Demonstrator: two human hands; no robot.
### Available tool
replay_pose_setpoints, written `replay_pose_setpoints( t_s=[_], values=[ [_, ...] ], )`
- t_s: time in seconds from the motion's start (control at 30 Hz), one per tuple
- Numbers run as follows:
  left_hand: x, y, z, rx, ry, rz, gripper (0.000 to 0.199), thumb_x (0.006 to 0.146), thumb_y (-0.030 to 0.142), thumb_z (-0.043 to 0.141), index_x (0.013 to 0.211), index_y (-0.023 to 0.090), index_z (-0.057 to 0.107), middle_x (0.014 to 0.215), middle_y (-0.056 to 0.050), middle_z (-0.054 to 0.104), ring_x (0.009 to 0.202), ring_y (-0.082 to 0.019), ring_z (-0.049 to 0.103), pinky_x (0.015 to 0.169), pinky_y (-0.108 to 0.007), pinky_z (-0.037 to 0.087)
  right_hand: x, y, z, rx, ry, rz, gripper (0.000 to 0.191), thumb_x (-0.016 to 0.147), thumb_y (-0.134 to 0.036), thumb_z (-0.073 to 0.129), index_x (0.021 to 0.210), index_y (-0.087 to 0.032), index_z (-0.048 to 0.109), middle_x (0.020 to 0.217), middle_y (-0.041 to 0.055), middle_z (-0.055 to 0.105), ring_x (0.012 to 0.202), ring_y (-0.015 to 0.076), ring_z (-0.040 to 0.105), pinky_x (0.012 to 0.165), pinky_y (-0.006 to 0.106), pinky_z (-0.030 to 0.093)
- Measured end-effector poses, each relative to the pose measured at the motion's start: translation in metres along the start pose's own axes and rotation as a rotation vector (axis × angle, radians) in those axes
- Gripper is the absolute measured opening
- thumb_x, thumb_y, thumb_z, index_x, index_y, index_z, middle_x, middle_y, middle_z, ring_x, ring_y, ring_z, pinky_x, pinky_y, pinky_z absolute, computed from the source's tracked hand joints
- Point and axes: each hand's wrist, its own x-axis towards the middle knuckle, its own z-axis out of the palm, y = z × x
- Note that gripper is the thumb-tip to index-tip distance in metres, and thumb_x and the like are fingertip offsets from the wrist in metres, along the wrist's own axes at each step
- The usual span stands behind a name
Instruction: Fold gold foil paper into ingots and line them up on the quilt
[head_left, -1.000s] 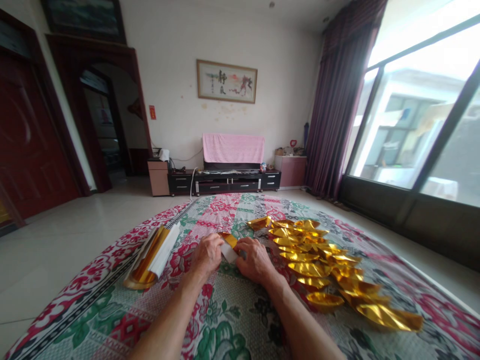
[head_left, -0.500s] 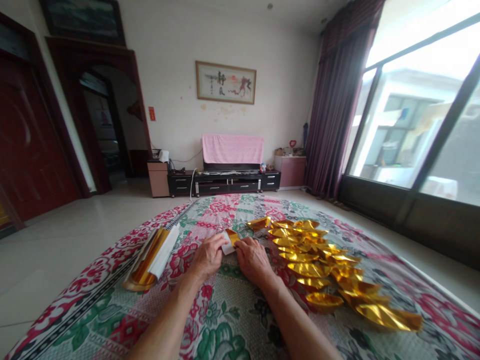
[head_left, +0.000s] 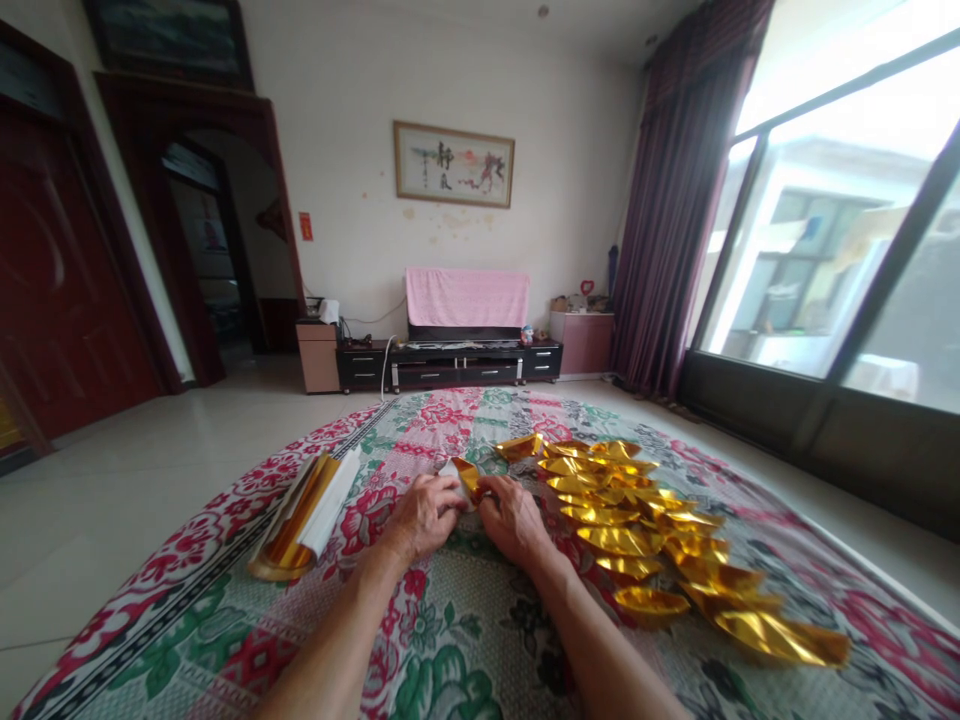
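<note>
A small piece of gold and white paper point(head_left: 466, 474) is held between my two hands over the patterned cloth. My left hand point(head_left: 426, 515) grips its left side, fingers bent over the white part. On the right edge, by the gold part, my right hand point(head_left: 513, 512) has its fingers closed. To the right lie several folded gold paper boat shapes point(head_left: 619, 541) in rows. A stack of curled gold and white sheets point(head_left: 304, 520) lies to the left of my left hand.
The round table wears a red, green and white floral cloth point(head_left: 442, 680). Beyond it stand a low black cabinet point(head_left: 457, 372) and a pink cloth point(head_left: 466, 297) over a screen. A purple curtain point(head_left: 660, 220) hangs by the window at right.
My left hand has moved slightly right and its fingers have curled further over the paper. Less of the white part shows, and the paper looks more folded.
</note>
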Motion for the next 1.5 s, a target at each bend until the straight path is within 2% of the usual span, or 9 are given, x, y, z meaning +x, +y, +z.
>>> replay_pose_setpoints(
  t_s=[0.1,0.2,0.47,0.73,0.9,1.17,1.5],
  values=[
    [0.000,0.001,-0.001,0.008,-0.011,0.013,0.024,0.076,0.019,0.052,0.081,0.027,0.074,0.104,0.000,0.066,0.094,-0.018,0.054,0.089,-0.033,0.043,0.002,0.004,0.002,0.045,0.033,0.014,0.025,0.079,-0.012,0.044,0.085,-0.020,0.067,0.088,0.0024,0.065,0.084,0.0127,0.057,0.078,0.020,0.038],
    [0.000,0.002,-0.002,0.027,-0.002,0.025,0.024,0.077,0.019,0.052,0.080,0.028,0.074,0.101,0.000,0.067,0.090,-0.017,0.054,0.086,-0.032,0.044,0.002,0.006,0.003,0.036,0.020,-0.040,0.022,0.081,-0.018,0.047,0.079,-0.021,0.069,0.087,0.0018,0.064,0.084,0.0122,0.057,0.079,0.020,0.038],
    [0.000,0.000,-0.001,0.012,0.000,0.017,0.021,0.076,0.021,0.054,0.080,0.028,0.074,0.097,0.001,0.069,0.090,-0.017,0.055,0.085,-0.032,0.043,0.003,0.003,0.003,-0.068,-0.043,-0.040,0.021,0.083,-0.024,0.049,0.083,-0.024,0.070,0.090,0.0030,0.063,0.088,0.0127,0.056,0.079,0.020,0.036],
    [0.003,-0.002,0.000,-0.062,0.042,0.004,0.019,0.077,0.020,0.056,0.080,0.028,0.072,0.093,0.003,0.070,0.088,-0.014,0.060,0.086,-0.027,0.041,0.006,0.003,0.006,-0.111,-0.033,0.010,0.023,0.084,-0.025,0.047,0.079,-0.023,0.069,0.087,0.0040,0.062,0.085,0.0143,0.055,0.074,0.021,0.036],
    [0.007,-0.004,0.005,-0.048,0.033,-0.074,0.017,0.079,0.026,0.055,0.082,0.027,0.071,0.094,0.002,0.070,0.088,-0.014,0.059,0.086,-0.027,0.040,0.005,0.000,0.004,-0.090,-0.036,0.030,0.021,0.083,-0.025,0.048,0.079,-0.023,0.069,0.088,0.0040,0.061,0.086,0.0147,0.054,0.074,0.022,0.035],
    [0.011,0.008,0.006,0.029,0.047,-0.175,0.017,0.079,0.023,0.052,0.076,0.022,0.069,0.086,-0.001,0.067,0.083,-0.015,0.056,0.081,-0.028,0.039,0.005,0.001,0.005,-0.068,-0.008,0.044,0.018,0.081,-0.025,0.050,0.078,-0.022,0.068,0.087,0.0040,0.062,0.085,0.0152,0.054,0.074,0.022,0.035],
    [0.012,0.006,0.010,0.048,0.065,-0.273,0.012,0.077,0.027,0.056,0.075,0.021,0.066,0.084,-0.002,0.064,0.080,-0.015,0.054,0.077,-0.027,0.038,0.005,0.001,0.005,-0.065,-0.011,0.048,0.019,0.081,-0.027,0.050,0.079,-0.023,0.068,0.087,0.0041,0.061,0.084,0.0154,0.055,0.073,0.023,0.035]
  ],
)
